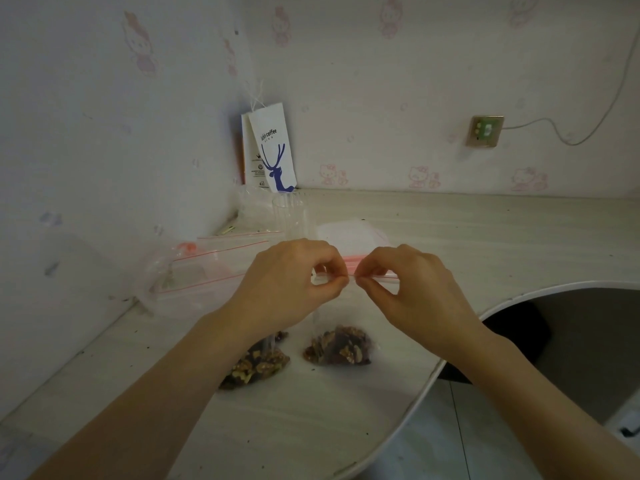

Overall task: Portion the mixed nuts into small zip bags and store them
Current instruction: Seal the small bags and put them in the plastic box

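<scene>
A small clear zip bag (pixel 341 346) with mixed nuts in its bottom hangs upright over the desk. My left hand (pixel 294 282) and my right hand (pixel 408 282) both pinch its red zip strip at the top, fingertips almost meeting in the middle. A second small bag of nuts (pixel 258 363) lies on the desk, partly hidden under my left forearm.
Several empty zip bags (pixel 211 268) lie at the back left, with a clear plastic cup (pixel 290 218) and a stack of bags (pixel 349 235) behind my hands. A white paper coffee bag (pixel 273 147) leans in the wall corner. The desk's curved edge (pixel 460 334) runs at the right.
</scene>
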